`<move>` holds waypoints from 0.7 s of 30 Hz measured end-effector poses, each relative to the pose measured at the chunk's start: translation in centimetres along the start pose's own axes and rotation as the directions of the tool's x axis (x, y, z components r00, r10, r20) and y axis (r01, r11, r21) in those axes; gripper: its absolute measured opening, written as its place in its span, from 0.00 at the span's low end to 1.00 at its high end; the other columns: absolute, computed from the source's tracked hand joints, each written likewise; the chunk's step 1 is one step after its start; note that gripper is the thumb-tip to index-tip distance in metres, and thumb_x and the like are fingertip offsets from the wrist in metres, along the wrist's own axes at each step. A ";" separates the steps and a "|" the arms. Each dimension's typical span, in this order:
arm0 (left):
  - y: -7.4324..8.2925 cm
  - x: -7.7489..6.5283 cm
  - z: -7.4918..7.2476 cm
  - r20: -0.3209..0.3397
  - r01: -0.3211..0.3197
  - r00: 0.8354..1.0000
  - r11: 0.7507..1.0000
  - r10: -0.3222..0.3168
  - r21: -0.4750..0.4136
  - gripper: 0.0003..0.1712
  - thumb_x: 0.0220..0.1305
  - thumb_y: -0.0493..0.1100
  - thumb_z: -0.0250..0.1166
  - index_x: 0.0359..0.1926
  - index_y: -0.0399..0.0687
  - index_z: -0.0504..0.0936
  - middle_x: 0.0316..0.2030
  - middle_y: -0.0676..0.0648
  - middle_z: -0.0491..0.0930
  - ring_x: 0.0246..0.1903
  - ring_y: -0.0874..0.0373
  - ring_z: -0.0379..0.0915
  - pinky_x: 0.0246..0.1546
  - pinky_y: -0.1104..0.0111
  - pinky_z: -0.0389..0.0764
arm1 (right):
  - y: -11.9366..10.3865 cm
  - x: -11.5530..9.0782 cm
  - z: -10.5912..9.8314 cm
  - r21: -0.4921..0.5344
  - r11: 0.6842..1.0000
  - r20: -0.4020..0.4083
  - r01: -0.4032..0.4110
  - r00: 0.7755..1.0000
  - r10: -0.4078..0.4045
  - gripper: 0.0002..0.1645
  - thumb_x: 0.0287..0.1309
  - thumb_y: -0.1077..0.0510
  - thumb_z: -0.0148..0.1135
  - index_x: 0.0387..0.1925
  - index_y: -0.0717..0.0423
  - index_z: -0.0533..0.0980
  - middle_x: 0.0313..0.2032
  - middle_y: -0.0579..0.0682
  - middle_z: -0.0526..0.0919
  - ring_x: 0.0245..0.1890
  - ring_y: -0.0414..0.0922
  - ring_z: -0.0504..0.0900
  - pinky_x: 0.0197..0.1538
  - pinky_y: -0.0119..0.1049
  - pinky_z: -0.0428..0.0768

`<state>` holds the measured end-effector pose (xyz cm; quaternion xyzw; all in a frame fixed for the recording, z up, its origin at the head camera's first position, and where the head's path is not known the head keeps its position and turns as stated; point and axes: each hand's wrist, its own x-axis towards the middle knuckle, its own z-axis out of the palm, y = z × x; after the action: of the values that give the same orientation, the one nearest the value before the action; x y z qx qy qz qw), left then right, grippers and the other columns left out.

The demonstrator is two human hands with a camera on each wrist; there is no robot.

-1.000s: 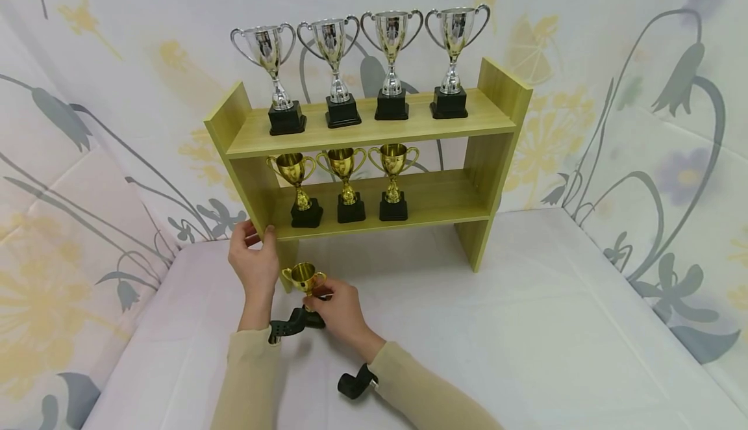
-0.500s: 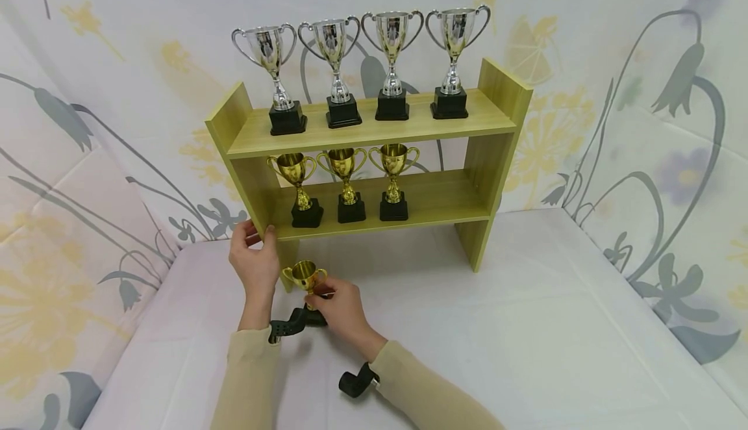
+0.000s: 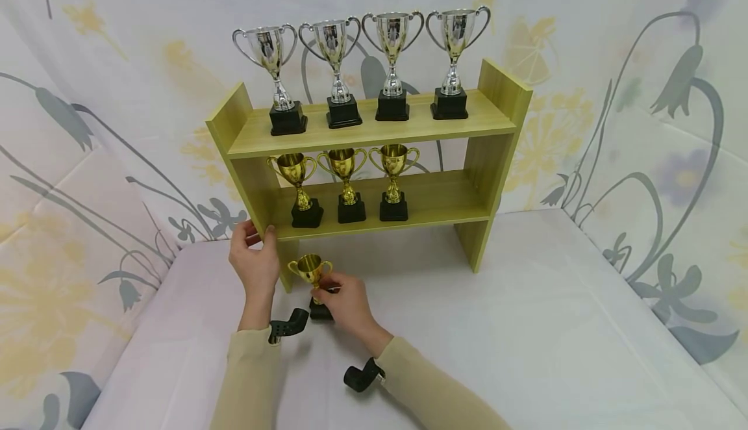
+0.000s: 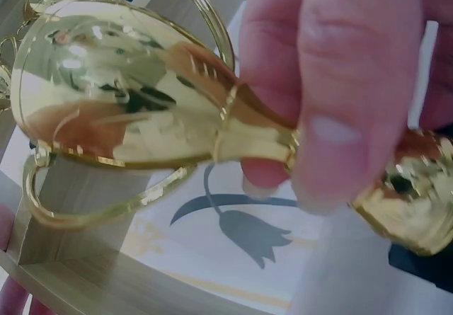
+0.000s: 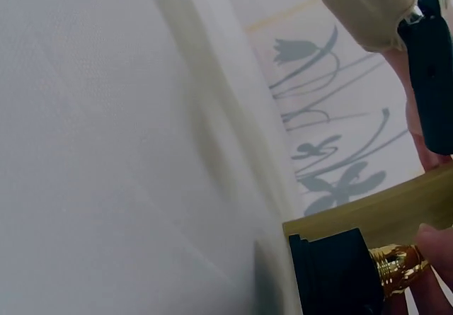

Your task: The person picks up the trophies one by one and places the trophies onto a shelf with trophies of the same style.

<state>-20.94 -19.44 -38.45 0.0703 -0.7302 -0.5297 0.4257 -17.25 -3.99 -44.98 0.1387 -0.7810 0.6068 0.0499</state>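
Note:
In the head view my right hand [image 3: 350, 304] pinches a gold trophy cup [image 3: 309, 269] by its stem, low in front of the shelf's left leg. The cup is two-handled and upright, on a black base [image 5: 336, 276]. Close up in the left wrist view, the right thumb and fingers [image 4: 347, 95] close round the narrow stem below the bowl. My left hand [image 3: 255, 264] grips the left side panel of the wooden shelf [image 3: 445, 193], thumb at its front edge and fingers on the outer side.
Three gold trophies [image 3: 349, 180] stand on the middle board, left and centre. Several silver trophies [image 3: 393, 60] line the top board. A white cloth [image 3: 561, 326] covers the table, and patterned fabric [image 3: 631, 125] hangs behind. Black wrist mounts [image 3: 289, 326] sit on both sleeves.
My right hand has lifted the gold trophy slightly up and to the right, most of it in the last half second. The left hand stays on the shelf panel.

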 end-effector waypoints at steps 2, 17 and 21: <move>0.0 0.0 0.0 0.001 0.005 1.000 1.000 -0.005 0.006 0.15 0.64 0.36 0.64 0.49 0.33 0.80 0.42 0.35 0.79 0.38 0.55 0.71 0.39 0.61 0.71 | -0.2 0.1 -0.2 -0.012 1.000 0.000 0.004 1.000 -0.004 0.04 0.54 0.62 0.72 0.32 0.58 0.84 0.32 0.47 0.86 0.39 0.46 0.85 0.42 0.35 0.82; 0.1 0.1 0.0 0.001 0.005 1.000 1.000 -0.005 0.012 0.14 0.64 0.36 0.64 0.49 0.33 0.80 0.43 0.35 0.79 0.38 0.52 0.72 0.39 0.58 0.73 | -0.3 0.5 -1.4 -0.008 1.000 0.004 -0.017 1.000 0.017 0.04 0.56 0.61 0.71 0.34 0.57 0.84 0.34 0.47 0.86 0.40 0.46 0.85 0.43 0.36 0.82; 0.1 0.1 0.0 -0.001 0.006 1.000 1.000 -0.006 0.007 0.14 0.63 0.36 0.64 0.48 0.33 0.80 0.42 0.34 0.79 0.38 0.52 0.72 0.40 0.58 0.73 | -0.3 0.4 -1.8 -0.005 1.000 0.007 -0.026 1.000 0.026 0.04 0.56 0.61 0.71 0.34 0.58 0.84 0.35 0.48 0.86 0.40 0.48 0.85 0.42 0.36 0.83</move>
<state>-20.92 -19.44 -38.33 0.0743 -0.7316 -0.5282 0.4245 -17.72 -2.37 -44.17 0.1306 -0.7844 0.6051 0.0394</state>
